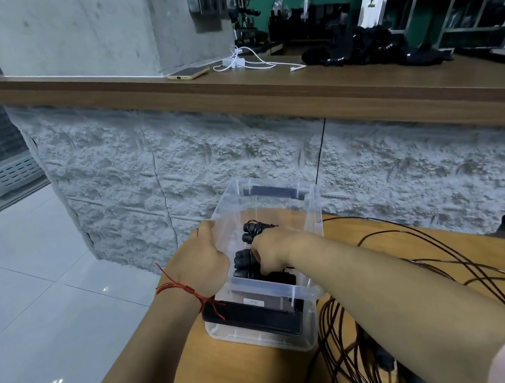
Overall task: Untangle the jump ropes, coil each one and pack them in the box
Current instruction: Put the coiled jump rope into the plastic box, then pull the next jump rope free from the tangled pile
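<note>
The clear plastic box [312, 216] stands on the round wooden table [255, 378], near its left edge. The left hand [203, 258] grips the box's left wall, fingers curled over the rim; judged purpose: to keep the light container from sliding or tipping while it is loaded. The right hand [271, 248] reaches down inside the box, fingers closed on the coiled jump rope [251, 232], whose black handles lie against the floor of the box. This hold appears intended to keep the coil compact as it is seated. Loose jump ropes [331, 332] lie in overlapping loops on the table to the right of the box, beneath and beside the right forearm, not yet coiled. Judged stage: first coil being packed; untangling of the loops outstanding.
</note>
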